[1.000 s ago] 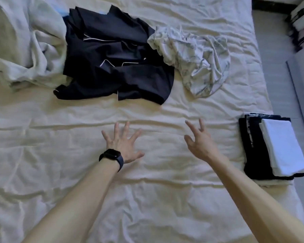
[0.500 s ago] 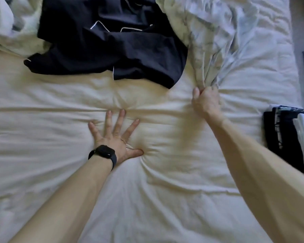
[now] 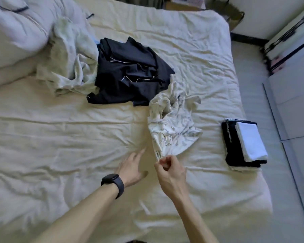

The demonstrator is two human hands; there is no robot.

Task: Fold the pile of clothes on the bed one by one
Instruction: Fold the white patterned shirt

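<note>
A crumpled white garment with a grey print (image 3: 172, 125) lies stretched toward me on the cream bed sheet (image 3: 60, 137). My right hand (image 3: 170, 171) pinches its near edge. My left hand (image 3: 132, 168), with a black watch on the wrist, hovers with straight fingers just left of that edge, over the sheet. Behind lies a heap of dark navy clothes with white piping (image 3: 130, 74), and left of it a pale green garment (image 3: 72, 62).
A stack of folded clothes (image 3: 244, 144), black below and white on top, sits near the bed's right edge. A bunched duvet (image 3: 16, 35) fills the far left corner. Grey floor (image 3: 253, 67) and white furniture (image 3: 291, 42) lie to the right of the bed.
My right hand reached the printed garment, gripped it and has dragged it toward me, away from the dark heap. My left hand lifted off the sheet and moved beside it.
</note>
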